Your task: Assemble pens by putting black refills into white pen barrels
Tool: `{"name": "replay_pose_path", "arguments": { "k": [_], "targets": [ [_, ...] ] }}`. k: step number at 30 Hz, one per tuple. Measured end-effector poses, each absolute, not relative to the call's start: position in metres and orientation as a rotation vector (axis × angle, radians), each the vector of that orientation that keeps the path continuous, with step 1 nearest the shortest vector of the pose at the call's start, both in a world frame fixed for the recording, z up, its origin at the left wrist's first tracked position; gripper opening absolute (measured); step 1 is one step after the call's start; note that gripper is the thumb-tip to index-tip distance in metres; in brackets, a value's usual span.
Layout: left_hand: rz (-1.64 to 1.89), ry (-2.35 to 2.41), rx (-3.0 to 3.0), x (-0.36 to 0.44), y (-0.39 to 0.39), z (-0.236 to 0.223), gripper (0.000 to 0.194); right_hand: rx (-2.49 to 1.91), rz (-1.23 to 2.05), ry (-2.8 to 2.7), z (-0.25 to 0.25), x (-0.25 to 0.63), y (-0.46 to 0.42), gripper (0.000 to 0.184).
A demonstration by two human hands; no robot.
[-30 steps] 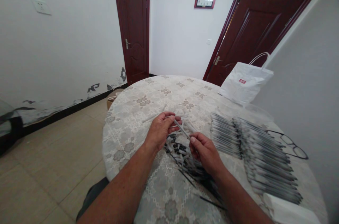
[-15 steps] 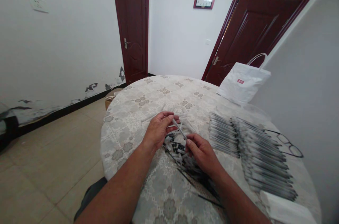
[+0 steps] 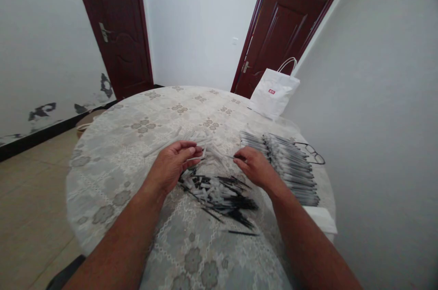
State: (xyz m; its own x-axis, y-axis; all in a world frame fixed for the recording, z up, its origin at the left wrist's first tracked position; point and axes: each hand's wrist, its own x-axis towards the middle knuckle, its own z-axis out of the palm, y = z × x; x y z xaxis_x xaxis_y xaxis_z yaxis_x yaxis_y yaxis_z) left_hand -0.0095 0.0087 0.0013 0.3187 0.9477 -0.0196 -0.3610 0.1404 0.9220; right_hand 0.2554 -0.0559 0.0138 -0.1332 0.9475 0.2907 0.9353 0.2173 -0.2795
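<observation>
My left hand [image 3: 176, 162] is over the left side of the pile, its thumb and fingers bent together. A pale sliver shows at its fingertips, too blurred to name. To the right, my right hand [image 3: 255, 165] is closed on a slim pen [image 3: 230, 157], whose thin end points left out of the fingers. Between and below the hands lies a heap of black pen refills [image 3: 239, 203] and small white and black pen parts [image 3: 205, 187]. Behind them, whitish pen barrels [image 3: 214, 155] lie loose. Rows of pens [image 3: 296, 169] lie side by side beyond my right hand.
The round table has a flowered tablecloth [image 3: 191, 253]. A white paper bag [image 3: 273, 93] stands at the back right. Eyeglasses [image 3: 315, 153] lie by the right edge, and a white packet [image 3: 320, 219] sits nearer me, beside my right forearm.
My hands have moved apart; the pen that was between them is now in my right hand alone, closer to the rows. The view has turned right and down.
</observation>
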Motion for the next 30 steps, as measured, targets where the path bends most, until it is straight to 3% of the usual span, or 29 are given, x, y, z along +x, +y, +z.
{"name": "replay_pose_path", "arguments": {
  "k": [10,30],
  "targets": [
    [1.117,0.766,0.943,-0.014,0.012,0.003,0.023,-2.247,-0.405,-2.139,-0.026,0.327,-0.049,0.019],
    [1.114,0.768,0.931,-0.016,0.010,0.007,0.024,-2.339,-0.378,-1.985,-0.045,0.328,-0.043,0.023]
  ]
}}
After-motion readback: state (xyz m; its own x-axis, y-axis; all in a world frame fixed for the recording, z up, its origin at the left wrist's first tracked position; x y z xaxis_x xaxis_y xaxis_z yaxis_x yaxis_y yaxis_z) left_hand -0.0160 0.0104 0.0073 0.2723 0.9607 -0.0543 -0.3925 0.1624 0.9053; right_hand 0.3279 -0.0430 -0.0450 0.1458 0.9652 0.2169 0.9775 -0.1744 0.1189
